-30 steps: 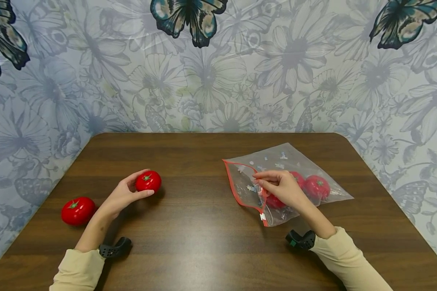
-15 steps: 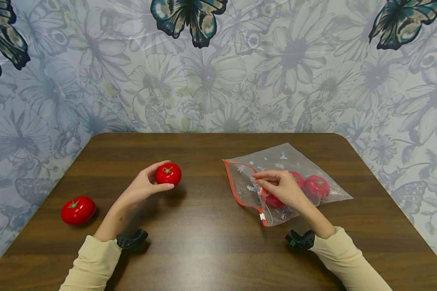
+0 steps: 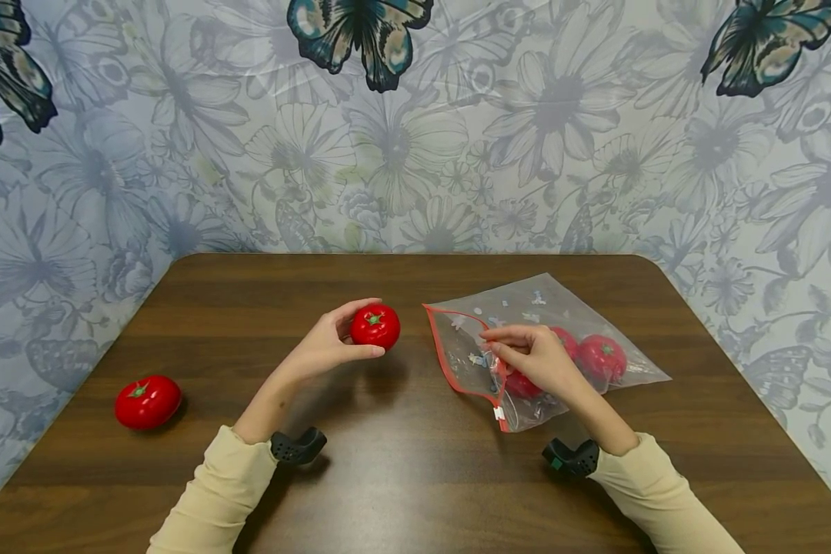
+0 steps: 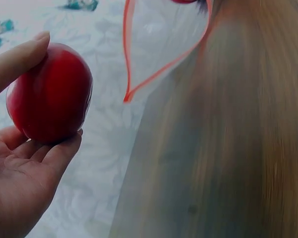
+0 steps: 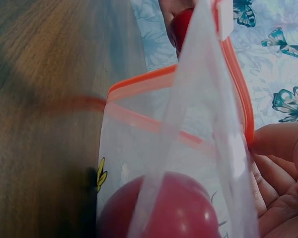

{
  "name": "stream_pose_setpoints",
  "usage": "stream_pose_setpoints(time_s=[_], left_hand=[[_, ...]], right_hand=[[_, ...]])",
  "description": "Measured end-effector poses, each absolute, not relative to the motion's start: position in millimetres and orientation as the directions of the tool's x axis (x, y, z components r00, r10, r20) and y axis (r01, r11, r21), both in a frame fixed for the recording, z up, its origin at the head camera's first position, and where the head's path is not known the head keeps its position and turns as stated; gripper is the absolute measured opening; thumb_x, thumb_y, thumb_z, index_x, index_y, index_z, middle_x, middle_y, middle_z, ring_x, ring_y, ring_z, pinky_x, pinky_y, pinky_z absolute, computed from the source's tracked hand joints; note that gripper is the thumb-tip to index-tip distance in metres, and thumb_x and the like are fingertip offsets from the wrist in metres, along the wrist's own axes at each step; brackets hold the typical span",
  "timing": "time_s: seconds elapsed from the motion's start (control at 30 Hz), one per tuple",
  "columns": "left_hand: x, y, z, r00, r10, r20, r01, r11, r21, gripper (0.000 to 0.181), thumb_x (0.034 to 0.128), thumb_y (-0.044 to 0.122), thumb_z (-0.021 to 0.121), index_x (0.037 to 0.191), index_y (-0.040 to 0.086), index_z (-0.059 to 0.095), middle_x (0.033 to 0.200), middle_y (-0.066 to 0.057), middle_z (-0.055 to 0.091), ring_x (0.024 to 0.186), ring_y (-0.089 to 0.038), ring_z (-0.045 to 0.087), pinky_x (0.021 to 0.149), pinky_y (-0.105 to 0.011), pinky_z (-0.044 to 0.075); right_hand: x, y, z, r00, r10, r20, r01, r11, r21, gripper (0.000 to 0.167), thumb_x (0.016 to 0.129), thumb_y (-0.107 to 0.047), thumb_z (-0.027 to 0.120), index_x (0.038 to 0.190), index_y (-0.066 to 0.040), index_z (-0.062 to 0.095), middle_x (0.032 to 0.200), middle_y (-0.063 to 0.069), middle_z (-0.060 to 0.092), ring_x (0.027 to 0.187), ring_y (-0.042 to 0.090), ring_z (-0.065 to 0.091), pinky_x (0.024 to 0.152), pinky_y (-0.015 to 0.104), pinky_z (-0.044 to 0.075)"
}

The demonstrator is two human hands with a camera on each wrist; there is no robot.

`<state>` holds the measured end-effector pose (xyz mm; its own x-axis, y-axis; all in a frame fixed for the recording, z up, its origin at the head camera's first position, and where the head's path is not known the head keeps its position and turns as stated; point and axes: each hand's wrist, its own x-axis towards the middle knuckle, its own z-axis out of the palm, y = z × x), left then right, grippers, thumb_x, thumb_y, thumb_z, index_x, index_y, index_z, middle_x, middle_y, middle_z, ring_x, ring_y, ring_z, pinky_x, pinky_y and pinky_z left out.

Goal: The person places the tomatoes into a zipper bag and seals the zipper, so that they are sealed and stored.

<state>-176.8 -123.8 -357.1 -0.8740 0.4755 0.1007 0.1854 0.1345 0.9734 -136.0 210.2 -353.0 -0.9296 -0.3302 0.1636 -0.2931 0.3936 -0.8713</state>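
Flower-and-butterfly wallpaper (image 3: 215,138) backs a brown wood-grain desk (image 3: 415,492). On its right side, a clear zip bag (image 3: 568,304) lies with its mouth toward the left; the right hand (image 3: 536,358) pinches its red rim (image 3: 439,354), presumably to keep that mouth apart, while bagged tomatoes (image 3: 602,358) probably weigh the bag down. The left hand (image 3: 325,342) holds a glossy tomato (image 3: 375,327) above the desk, between thumb on the near side and fingers on the far side, its right face uncovered toward the bag. A loose tomato (image 3: 148,402) rests at the left, well apart from both hands.
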Motion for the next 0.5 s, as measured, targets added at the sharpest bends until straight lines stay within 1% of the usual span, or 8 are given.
stream_pose_setpoints(time_s=[0.13,0.3,0.43,0.5], left_hand=[[-177.7,-106.3,-360.2,-0.861,0.497,0.107,0.192,0.123,0.974,0.067,0.0774,0.006,0.076,0.137,0.006,0.045,0.132,-0.012,0.046,0.112,-0.031,0.051,0.088,-0.038,0.047],[-178.2,-86.0,-364.3,-0.856,0.507,0.104,0.186,0.112,0.976,0.068,0.0768,0.004,0.076,0.138,0.006,0.044,0.131,-0.011,0.045,0.113,-0.029,0.05,0.088,-0.036,0.047],[-176.6,-71.2,-365.2,-0.836,0.538,0.11,0.175,0.072,0.982,0.069,0.0771,-0.002,0.074,0.138,0.002,0.043,0.132,-0.013,0.046,0.114,-0.03,0.05,0.089,-0.036,0.046],[-172.8,-64.6,-360.7,-0.824,0.557,0.108,0.172,0.064,0.983,0.067,0.0779,-0.003,0.072,0.138,-0.001,0.042,0.131,-0.016,0.048,0.113,-0.031,0.051,0.089,-0.036,0.046]], right_hand=[[-135.5,210.3,-352.8,-0.93,-0.329,0.164,-0.294,0.398,-0.869,0.025,0.09,-0.006,0.063,0.113,0.003,0.066,0.1,0.012,0.068,0.077,0.018,0.066,0.053,0.02,0.045],[-135.4,210.1,-352.3,-0.932,-0.325,0.161,-0.29,0.4,-0.869,0.025,0.09,-0.007,0.063,0.113,0.003,0.066,0.1,0.012,0.068,0.078,0.019,0.066,0.054,0.02,0.046],[-135.5,210.0,-352.1,-0.933,-0.322,0.159,-0.286,0.398,-0.872,0.025,0.089,-0.006,0.064,0.112,0.003,0.066,0.1,0.012,0.068,0.075,0.017,0.065,0.054,0.02,0.046],[-135.5,210.0,-352.1,-0.934,-0.321,0.158,-0.285,0.398,-0.872,0.025,0.089,-0.006,0.064,0.112,0.003,0.066,0.1,0.012,0.068,0.074,0.016,0.065,0.054,0.02,0.047]])
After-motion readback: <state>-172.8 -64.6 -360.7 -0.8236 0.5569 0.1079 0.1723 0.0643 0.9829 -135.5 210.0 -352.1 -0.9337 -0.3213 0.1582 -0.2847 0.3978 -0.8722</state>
